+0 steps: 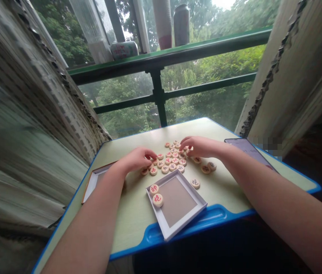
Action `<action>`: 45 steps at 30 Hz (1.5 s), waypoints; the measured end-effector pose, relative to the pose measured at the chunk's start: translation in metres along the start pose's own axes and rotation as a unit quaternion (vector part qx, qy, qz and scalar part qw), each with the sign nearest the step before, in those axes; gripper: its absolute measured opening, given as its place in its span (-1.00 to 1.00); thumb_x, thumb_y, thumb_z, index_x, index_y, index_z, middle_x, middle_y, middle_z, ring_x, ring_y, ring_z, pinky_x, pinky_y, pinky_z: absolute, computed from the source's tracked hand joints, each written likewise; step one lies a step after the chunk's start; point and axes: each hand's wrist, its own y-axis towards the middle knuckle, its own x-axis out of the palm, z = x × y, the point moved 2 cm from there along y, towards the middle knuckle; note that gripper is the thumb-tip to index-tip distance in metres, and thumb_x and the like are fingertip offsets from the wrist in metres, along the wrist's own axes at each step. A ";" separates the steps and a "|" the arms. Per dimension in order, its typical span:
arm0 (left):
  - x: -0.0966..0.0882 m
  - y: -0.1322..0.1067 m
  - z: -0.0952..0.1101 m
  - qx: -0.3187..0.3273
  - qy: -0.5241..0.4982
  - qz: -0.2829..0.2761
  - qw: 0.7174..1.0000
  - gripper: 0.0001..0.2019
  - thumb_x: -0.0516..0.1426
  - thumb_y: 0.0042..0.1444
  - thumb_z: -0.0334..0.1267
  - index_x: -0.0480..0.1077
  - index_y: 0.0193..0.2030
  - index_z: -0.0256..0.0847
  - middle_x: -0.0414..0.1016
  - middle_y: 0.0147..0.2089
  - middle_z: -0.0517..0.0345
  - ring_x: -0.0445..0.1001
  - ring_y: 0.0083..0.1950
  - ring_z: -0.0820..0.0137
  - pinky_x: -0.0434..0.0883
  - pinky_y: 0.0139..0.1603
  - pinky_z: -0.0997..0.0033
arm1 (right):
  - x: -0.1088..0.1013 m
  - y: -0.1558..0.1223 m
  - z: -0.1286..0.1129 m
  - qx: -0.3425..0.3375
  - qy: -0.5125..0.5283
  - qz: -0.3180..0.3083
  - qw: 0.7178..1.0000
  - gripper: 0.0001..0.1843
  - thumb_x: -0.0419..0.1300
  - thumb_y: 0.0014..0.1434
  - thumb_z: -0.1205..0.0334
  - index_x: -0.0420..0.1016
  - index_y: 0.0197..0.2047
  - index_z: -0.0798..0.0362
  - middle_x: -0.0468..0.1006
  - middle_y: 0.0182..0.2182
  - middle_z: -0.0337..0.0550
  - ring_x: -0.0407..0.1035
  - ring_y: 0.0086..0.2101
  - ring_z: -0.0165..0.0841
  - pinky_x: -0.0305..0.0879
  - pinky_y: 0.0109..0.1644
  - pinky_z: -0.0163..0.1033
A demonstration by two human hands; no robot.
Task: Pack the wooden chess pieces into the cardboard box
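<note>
Two hands (138, 160), two game discs (158, 199) in one white tray (178, 201), one phone (248, 150).

The table (229, 198) has a pale yellow-green top and a bright blue rim. The round game pieces (172, 160) are light wood, each stamped with a character in red or in black. The tray (186, 223) has a white rim and a dull grey-brown floor; the 2 game pieces in it carry red characters. A second tray (92, 182) is white with a brown edge. The phone (248, 150) shows a pale lilac screen. The railing (178, 53) is dark green. On it, 1 can (124, 49) is white with green and red print, and a tall can (181, 24) is dark grey. The blind (35, 114) is beige with fine stripes.
</note>
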 end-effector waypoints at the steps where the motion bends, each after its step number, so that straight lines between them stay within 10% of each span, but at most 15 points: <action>1: 0.000 0.000 0.001 0.002 0.010 -0.001 1.000 -0.62 0.09 -0.19 -0.35 0.52 -0.17 -0.22 0.55 -0.26 0.10 0.47 -0.26 0.34 0.37 -0.32 0.47 | -0.001 0.000 0.002 0.007 0.001 0.002 1.000 -0.62 0.20 -0.04 0.42 0.54 -0.11 -0.01 0.43 0.01 -0.11 0.41 -0.17 -0.31 0.30 -0.18 -0.36; 8: 0.005 0.001 0.009 0.013 0.026 0.038 0.999 -0.68 0.09 -0.10 -0.27 0.53 -0.19 -0.21 0.54 -0.27 0.08 0.44 -0.35 0.37 0.36 -0.37 0.44 | -0.011 -0.008 -0.003 0.025 0.006 -0.008 1.000 -0.67 0.27 -0.06 0.18 0.54 -0.16 -0.01 0.48 -0.19 -0.12 0.39 -0.29 -0.33 0.25 -0.31 -0.34; 16: 0.024 -0.001 0.036 0.218 0.064 0.047 0.973 -0.75 0.11 -0.01 -0.31 0.54 -0.20 -0.16 0.49 -0.05 0.08 0.39 -0.03 0.30 0.30 0.03 0.35 | 0.000 -0.006 -0.018 -0.040 0.030 -0.082 0.995 -0.70 0.25 -0.03 0.23 0.58 -0.17 0.01 0.52 -0.28 -0.15 0.36 -0.36 -0.40 0.20 -0.34 -0.39; 26: 0.032 0.001 0.035 0.143 0.104 0.078 0.981 -0.72 0.04 0.10 -0.17 0.51 -0.18 -0.20 0.46 -0.16 0.03 0.44 -0.23 0.34 0.37 -0.14 0.37 | -0.002 0.000 -0.005 0.042 -0.014 0.061 0.997 -0.63 0.08 0.06 0.44 0.55 -0.10 0.01 0.49 -0.11 -0.10 0.39 -0.24 -0.35 0.24 -0.18 -0.37; 30: 0.033 0.003 0.034 0.179 0.121 0.112 0.970 -0.69 0.01 0.14 -0.20 0.49 -0.08 -0.18 0.45 -0.04 0.01 0.38 -0.02 0.27 0.30 0.05 0.32 | 0.006 0.003 -0.005 0.028 -0.021 0.049 0.998 -0.74 0.11 0.11 0.24 0.58 -0.17 0.03 0.49 -0.14 -0.07 0.40 -0.24 -0.32 0.25 -0.12 -0.34; 38: 0.041 0.002 0.046 0.230 0.149 0.066 0.959 -0.62 -0.09 0.21 -0.20 0.42 0.06 -0.12 0.34 0.19 0.11 0.21 0.19 0.24 0.09 0.26 0.20 | 0.001 0.009 0.011 0.088 -0.013 0.106 0.990 -0.59 0.00 0.05 0.53 0.57 -0.14 0.10 0.52 -0.10 -0.07 0.39 -0.16 -0.35 0.22 -0.08 -0.39; 45: 0.041 0.000 0.044 0.160 0.170 0.041 0.971 -0.61 -0.09 0.15 -0.24 0.43 0.04 -0.08 0.34 0.17 0.15 0.16 0.19 0.16 0.08 0.25 0.12 | 0.003 0.009 0.017 0.116 -0.020 0.044 0.992 -0.72 0.15 0.05 0.31 0.57 -0.16 0.01 0.59 -0.19 -0.18 0.43 -0.28 -0.36 0.24 -0.26 -0.38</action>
